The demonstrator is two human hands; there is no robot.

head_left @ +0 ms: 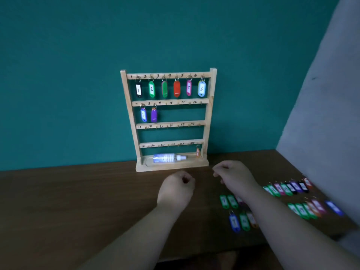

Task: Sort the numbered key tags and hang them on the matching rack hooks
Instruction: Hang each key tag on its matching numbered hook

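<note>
Step in hand: between tags. Hooks 1 to 8 of the wooden rack (211,106) are filled, so the next pick should be tag 9.

Left hand (176,187): grip closed in a loose fist just above the surface (78,191), with no tag seen in it. Right hand (232,174): fingers curled downward near the rack base; it cannot be told whether they pinch anything.

Loose key tags (286,189) lie in rows on the surface to the right, beside and partly under the right forearm. Their numbers are too blurred to read.

Next move calls for reading those labels, finding 9, and lifting it by its ring to hook 9 (167,103), in the second row.

Legible writing: rails are hand-numbered 1 to 24, and the hung tags show 1 (138,90), 2 (151,89), 5 (188,88), 6 (201,89) and 7 (143,114). Three others face blank side out. A small orange tag (198,152) hangs at the hook marked 24.
</note>
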